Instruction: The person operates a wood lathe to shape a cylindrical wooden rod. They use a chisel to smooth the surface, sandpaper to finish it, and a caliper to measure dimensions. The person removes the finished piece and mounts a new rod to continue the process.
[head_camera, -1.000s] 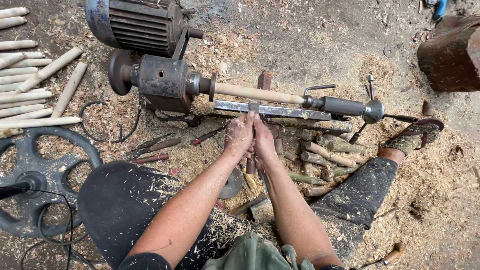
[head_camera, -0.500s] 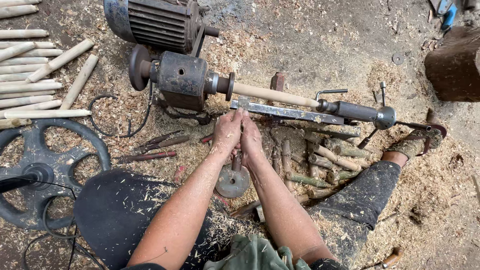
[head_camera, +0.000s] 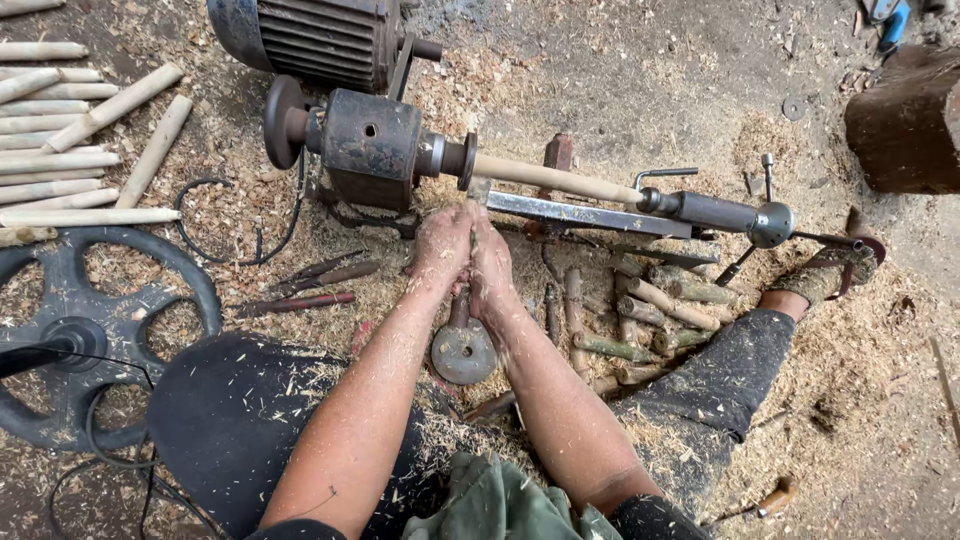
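A pale wooden rod (head_camera: 555, 180) is mounted in a floor lathe between the dark headstock (head_camera: 375, 150) and the tailstock (head_camera: 720, 212). My left hand (head_camera: 440, 250) and my right hand (head_camera: 493, 268) are pressed together around a chisel (head_camera: 479, 192). Its tip reaches over the flat metal tool rest (head_camera: 580, 213) to the rod's left end, close to the headstock. Both hands are dusted with sawdust. The chisel's handle is mostly hidden inside my fingers.
An electric motor (head_camera: 310, 35) stands behind the headstock. Peeled pale sticks (head_camera: 80, 150) lie at the left, above a black spoked wheel (head_camera: 90, 330). Rough bark sticks (head_camera: 640, 310) lie under the lathe, a round metal disc (head_camera: 463, 350) below my hands, spare chisels (head_camera: 310, 285) on the sawdust, and a wood block (head_camera: 910, 120) at the right.
My clasped hands and the chisel have shifted left along the rod, from near its middle to the end by the headstock. The view has shifted slightly too.
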